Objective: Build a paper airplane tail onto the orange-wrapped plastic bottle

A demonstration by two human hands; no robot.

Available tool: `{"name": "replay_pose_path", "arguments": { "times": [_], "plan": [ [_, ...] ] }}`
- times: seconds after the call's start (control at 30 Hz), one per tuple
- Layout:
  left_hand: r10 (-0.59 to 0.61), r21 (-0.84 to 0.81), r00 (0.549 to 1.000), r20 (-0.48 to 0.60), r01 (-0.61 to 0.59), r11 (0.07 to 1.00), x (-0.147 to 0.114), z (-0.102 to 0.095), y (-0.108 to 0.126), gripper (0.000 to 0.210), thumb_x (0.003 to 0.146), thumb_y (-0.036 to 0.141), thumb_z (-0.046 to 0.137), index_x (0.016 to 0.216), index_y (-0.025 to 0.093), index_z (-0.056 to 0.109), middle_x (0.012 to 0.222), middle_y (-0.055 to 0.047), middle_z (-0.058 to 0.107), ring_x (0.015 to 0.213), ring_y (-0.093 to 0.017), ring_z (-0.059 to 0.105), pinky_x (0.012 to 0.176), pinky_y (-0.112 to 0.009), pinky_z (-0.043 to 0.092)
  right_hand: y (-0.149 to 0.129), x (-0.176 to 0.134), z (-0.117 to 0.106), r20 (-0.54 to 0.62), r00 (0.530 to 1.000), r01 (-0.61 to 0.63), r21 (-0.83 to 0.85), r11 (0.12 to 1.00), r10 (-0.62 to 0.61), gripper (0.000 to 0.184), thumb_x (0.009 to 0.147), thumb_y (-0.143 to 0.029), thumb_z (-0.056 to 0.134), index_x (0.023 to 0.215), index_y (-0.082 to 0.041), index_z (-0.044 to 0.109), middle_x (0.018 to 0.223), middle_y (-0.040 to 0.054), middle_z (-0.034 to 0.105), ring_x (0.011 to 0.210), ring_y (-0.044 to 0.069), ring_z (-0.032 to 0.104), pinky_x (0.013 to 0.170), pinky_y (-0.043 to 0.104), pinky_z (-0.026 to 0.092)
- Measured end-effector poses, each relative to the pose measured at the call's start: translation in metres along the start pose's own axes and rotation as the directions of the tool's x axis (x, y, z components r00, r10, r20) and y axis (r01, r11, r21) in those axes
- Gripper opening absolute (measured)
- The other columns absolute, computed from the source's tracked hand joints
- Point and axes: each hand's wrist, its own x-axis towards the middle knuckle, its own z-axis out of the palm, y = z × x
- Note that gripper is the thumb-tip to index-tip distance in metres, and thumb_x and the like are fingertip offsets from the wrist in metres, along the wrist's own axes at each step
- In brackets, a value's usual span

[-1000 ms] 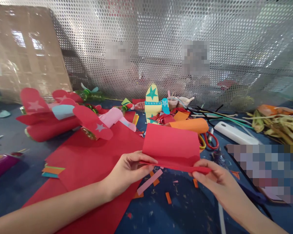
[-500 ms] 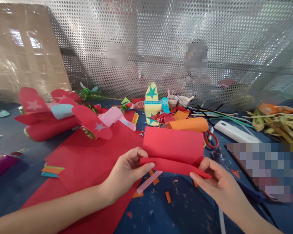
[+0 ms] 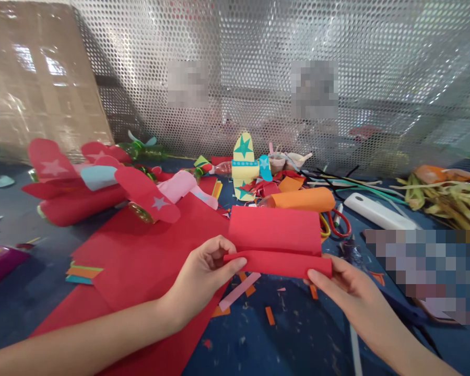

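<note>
Between my two hands is a sheet of red paper (image 3: 274,230), its near edge curled over into a narrow roll. My left hand (image 3: 207,274) pinches the left end of that roll between thumb and fingers. At the right end, my right hand (image 3: 348,287) has its thumb in front and its fingers behind the paper. Below and left of the held sheet lies a stack of large red paper sheets (image 3: 152,261), partly under my left forearm. Just behind the sheet is a bottle wrapped in orange paper (image 3: 303,199).
Red paper-covered bottle planes (image 3: 82,203) stand at left, and a yellow paper plane (image 3: 244,164) at the back. Red-handled scissors (image 3: 342,224), a white bar (image 3: 379,211) and dried husks (image 3: 434,198) lie right. Paper scraps (image 3: 270,315) dot the blue table. A perforated metal panel (image 3: 238,62) rises behind.
The right end of the rolled edge has risen slightly and levelled out, with my right thumb shifted a little. My left hand keeps nearly the same place and pinch.
</note>
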Motion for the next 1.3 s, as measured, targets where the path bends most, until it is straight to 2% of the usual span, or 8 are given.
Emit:
{"name": "replay_pose_path", "arguments": {
  "times": [0.07, 0.17, 0.6, 0.87, 1.03, 1.1, 1.2, 1.3],
  "plan": [
    [-0.020, -0.024, 1.000, 0.010, 0.020, 0.999, 0.000, 0.000, -0.001, 0.022, 0.074, 0.025, 0.067, 0.068, 0.018, 0.047, 0.058, 0.008, 0.051, 0.052, -0.004, 0.046, 0.050, -0.014, 0.040, -0.001, -0.002, 0.002, -0.056, 0.998, 0.031, -0.010, 0.999, -0.031, 0.021, 0.076, -0.041, 0.067, 0.080, -0.023, 0.057, 0.082, 0.0000, 0.061, 0.074, 0.014, 0.059, 0.074, 0.025, 0.049],
    [-0.034, -0.048, 0.999, 0.012, 0.034, 0.998, 0.000, 0.001, -0.002, 0.024, 0.073, 0.025, 0.068, 0.067, 0.018, 0.046, 0.058, 0.008, 0.052, 0.053, -0.004, 0.048, 0.052, -0.014, 0.041, -0.001, -0.003, 0.004, -0.115, 0.989, 0.077, -0.095, 0.992, -0.088, 0.033, 0.073, -0.041, 0.067, 0.063, -0.022, 0.043, 0.068, -0.0042, 0.050, 0.063, 0.011, 0.051, 0.066, 0.022, 0.046],
    [-0.020, -0.083, 0.999, 0.026, 0.022, 0.996, -0.002, 0.003, 0.002, 0.034, 0.077, 0.027, 0.067, 0.084, 0.024, 0.033, 0.072, 0.004, 0.074, 0.071, -0.015, 0.070, 0.067, -0.023, 0.052, -0.001, -0.003, 0.005, -0.157, 0.978, 0.104, -0.204, 0.973, -0.138, 0.039, 0.075, -0.044, 0.066, 0.064, -0.023, 0.035, 0.061, -0.0068, 0.037, 0.055, 0.010, 0.038, 0.053, 0.022, 0.037],
    [-0.127, -0.123, 0.992, 0.005, 0.126, 0.984, -0.004, 0.004, 0.004, 0.077, 0.074, 0.026, 0.072, 0.136, 0.023, 0.026, 0.089, -0.004, 0.076, 0.086, -0.021, 0.071, 0.081, -0.033, 0.054, -0.007, -0.008, 0.013, -0.250, 0.957, 0.107, -0.164, 0.981, -0.146, 0.040, 0.073, -0.043, 0.068, 0.075, -0.026, 0.032, 0.060, -0.0095, 0.041, 0.051, 0.010, 0.045, 0.049, 0.022, 0.038],
    [-0.163, -0.199, 0.969, 0.188, 0.200, 0.960, -0.002, 0.002, 0.001, 0.040, 0.074, 0.027, 0.072, 0.110, 0.017, 0.060, 0.096, -0.008, 0.074, 0.087, -0.021, 0.069, 0.082, -0.032, 0.053, -0.007, -0.007, 0.010, -0.240, 0.962, 0.101, -0.127, 0.987, -0.130, 0.042, 0.073, -0.043, 0.068, 0.075, -0.027, 0.029, 0.067, -0.0085, 0.047, 0.053, 0.011, 0.048, 0.050, 0.022, 0.041],
    [-0.200, -0.196, 0.954, 0.226, 0.245, 0.949, -0.001, 0.001, -0.002, 0.029, 0.072, 0.028, 0.074, 0.096, 0.016, 0.066, 0.082, -0.006, 0.074, 0.070, -0.016, 0.069, 0.070, -0.026, 0.054, -0.005, -0.005, 0.008, -0.213, 0.968, 0.103, -0.129, 0.986, -0.129, 0.041, 0.074, -0.043, 0.067, 0.077, -0.027, 0.029, 0.070, -0.0072, 0.049, 0.056, 0.011, 0.050, 0.053, 0.024, 0.044],
    [-0.291, -0.129, 0.921, 0.257, 0.331, 0.935, -0.002, 0.001, -0.002, 0.022, 0.069, 0.030, 0.076, 0.082, 0.014, 0.069, 0.061, -0.001, 0.069, 0.041, -0.007, 0.052, 0.045, -0.018, 0.043, -0.003, -0.005, 0.008, -0.169, 0.978, 0.096, -0.152, 0.984, -0.122, 0.039, 0.075, -0.042, 0.066, 0.077, -0.026, 0.030, 0.072, -0.0061, 0.051, 0.064, 0.012, 0.056, 0.057, 0.023, 0.045],
    [-0.338, -0.044, 0.909, 0.243, 0.358, 0.933, -0.004, 0.002, 0.002, 0.019, 0.067, 0.033, 0.075, 0.070, 0.015, 0.071, 0.054, 0.000, 0.065, 0.037, -0.005, 0.044, 0.038, -0.016, 0.035, -0.002, -0.006, 0.009, -0.167, 0.980, 0.082, -0.172, 0.982, -0.111, 0.039, 0.076, -0.042, 0.066, 0.076, -0.026, 0.031, 0.073, -0.0056, 0.052, 0.070, 0.014, 0.060, 0.056, 0.022, 0.046]
  ]
}}
